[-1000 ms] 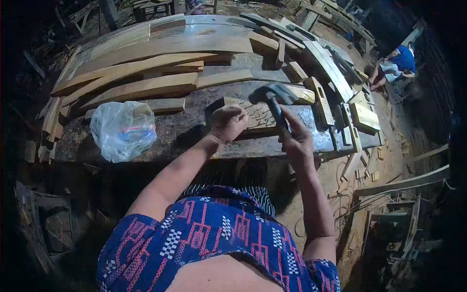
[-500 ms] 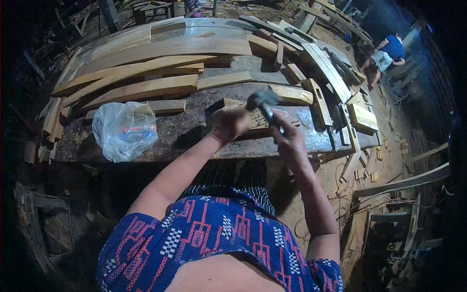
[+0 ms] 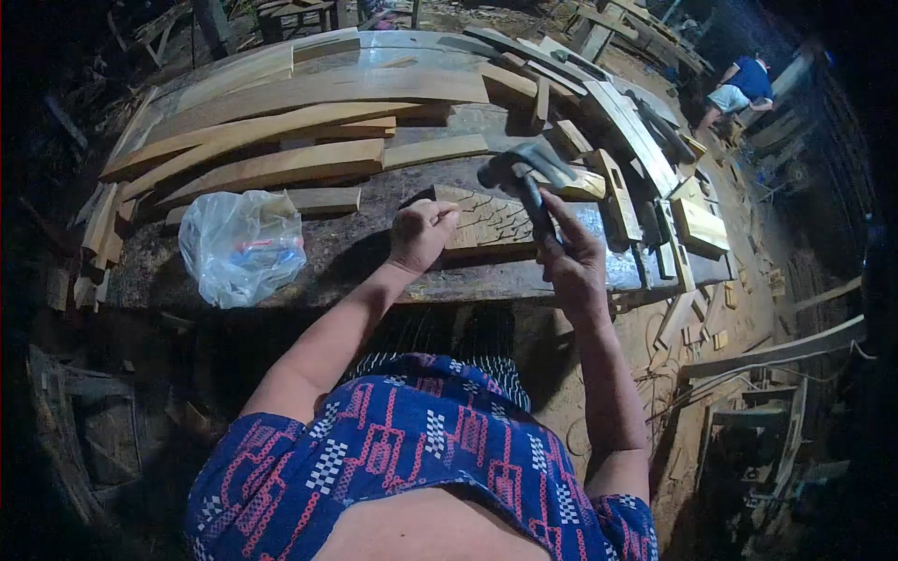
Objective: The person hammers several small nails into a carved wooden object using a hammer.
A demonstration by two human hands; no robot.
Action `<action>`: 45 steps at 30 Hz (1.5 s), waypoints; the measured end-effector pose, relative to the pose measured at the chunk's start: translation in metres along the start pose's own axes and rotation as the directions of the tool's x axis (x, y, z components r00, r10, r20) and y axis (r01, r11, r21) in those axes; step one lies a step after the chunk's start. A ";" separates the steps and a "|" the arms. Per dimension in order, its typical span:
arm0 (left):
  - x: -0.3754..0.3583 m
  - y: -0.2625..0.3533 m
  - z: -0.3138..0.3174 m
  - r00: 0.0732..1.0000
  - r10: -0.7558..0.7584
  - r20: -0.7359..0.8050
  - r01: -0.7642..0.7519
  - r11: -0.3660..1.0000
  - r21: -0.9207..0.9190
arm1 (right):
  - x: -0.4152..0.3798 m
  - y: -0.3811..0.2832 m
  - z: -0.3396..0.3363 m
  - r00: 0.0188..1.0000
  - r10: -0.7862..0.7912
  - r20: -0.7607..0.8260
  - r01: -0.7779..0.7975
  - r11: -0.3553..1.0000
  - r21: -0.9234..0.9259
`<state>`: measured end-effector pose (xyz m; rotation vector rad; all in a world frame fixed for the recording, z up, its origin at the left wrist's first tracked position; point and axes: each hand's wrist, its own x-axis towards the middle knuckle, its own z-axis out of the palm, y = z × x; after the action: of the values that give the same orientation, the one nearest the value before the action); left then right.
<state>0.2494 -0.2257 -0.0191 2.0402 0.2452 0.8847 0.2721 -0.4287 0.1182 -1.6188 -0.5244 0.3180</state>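
Note:
My right hand [image 3: 572, 259] is wrapped round the handle of a hammer [image 3: 529, 178], whose dark metal head is raised over the right part of a wooden block. That block [image 3: 486, 222] lies on the workbench [image 3: 374, 271], its top covered with dark curved marks or small pieces too fine to make out. My left hand [image 3: 423, 231] is closed in a pinch at the block's left edge; whatever is between the fingertips is too small to name.
A clear plastic bag [image 3: 241, 250] with red and blue items sits at the bench's left front. Long boards [image 3: 271, 168] lie behind it. Wooden pieces [image 3: 617, 201] crowd the right side. A person in a blue shirt [image 3: 745, 86] bends over at the far right.
My left hand has shifted left and slightly down, uncovering more of the block. The hammer head shows more sharply, and my right hand has moved slightly right. The far person has bent further over.

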 end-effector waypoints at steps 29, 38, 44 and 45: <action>-0.006 -0.005 0.009 0.997 0.031 -0.064 -0.038 0.994 -0.100 | -0.012 -0.011 -0.009 0.996 -0.067 -0.057 0.068 0.998 0.012; -0.005 -0.005 0.003 0.994 -0.092 0.053 0.099 0.985 -0.141 | -0.008 0.021 -0.029 0.993 0.063 -0.101 -0.046 0.986 0.163; 0.005 0.013 -0.005 0.984 -0.164 0.075 0.174 0.972 -0.159 | -0.012 0.040 -0.044 0.970 0.187 -0.154 -0.138 0.948 0.286; 0.007 0.016 -0.005 0.995 -0.068 0.069 0.067 0.998 0.014 | -0.012 0.047 -0.050 0.968 0.192 -0.158 -0.141 0.947 0.289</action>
<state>0.2488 -0.2281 -0.0011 2.0568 0.2800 0.7713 0.2939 -0.4798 0.0769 -1.4051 -0.1898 0.3471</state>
